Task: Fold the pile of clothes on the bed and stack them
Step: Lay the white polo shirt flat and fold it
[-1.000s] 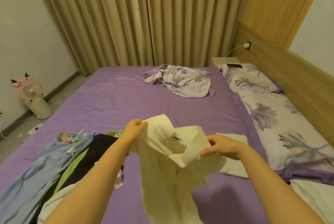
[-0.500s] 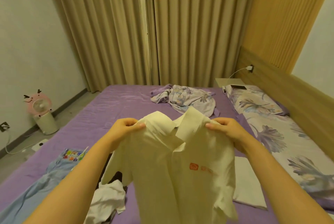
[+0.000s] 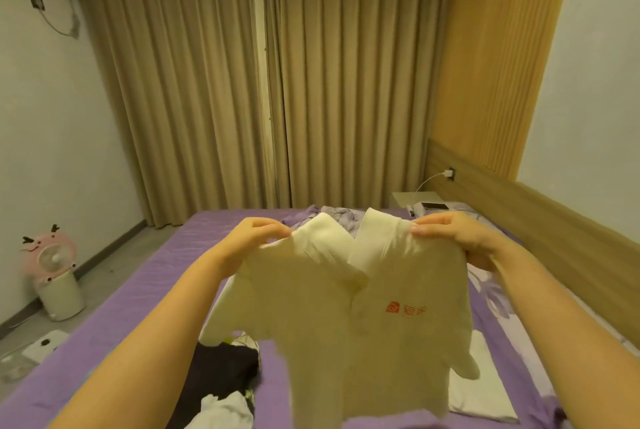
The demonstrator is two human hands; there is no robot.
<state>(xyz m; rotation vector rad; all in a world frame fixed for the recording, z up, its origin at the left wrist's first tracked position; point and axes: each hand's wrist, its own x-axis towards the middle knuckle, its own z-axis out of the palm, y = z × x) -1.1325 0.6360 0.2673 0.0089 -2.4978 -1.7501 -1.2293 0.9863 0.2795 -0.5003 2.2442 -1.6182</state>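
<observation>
I hold the cream polo shirt (image 3: 346, 318) up in the air over the near half of the bed (image 3: 145, 290), front panel facing me, red chest logo readable. My left hand (image 3: 249, 241) pinches the left shoulder seam beside the collar; my right hand (image 3: 460, 238) pinches the right shoulder likewise. Fingers on both sides curled tight on the fabric, nothing else held.

Orientation: collar up and far, hem down and near. Long axis runs collar-to-hem, close to vertical. The hem edge is blurred at the bottom of view; I cannot tell whether it touches the bed.

Risks, as I judge them:
- Both sleeves hang loose and crumpled; laid down like this, they may tuck under the body and spoil the fold.
- The collar flaps stand open; they could crease if flattened carelessly.
- The dark clothes pile (image 3: 221, 369) lies just below left of the shirt; lowering there would drag it in.
- The folded white garment (image 3: 481, 390) lies near right; a careless drop could disturb it.
</observation>
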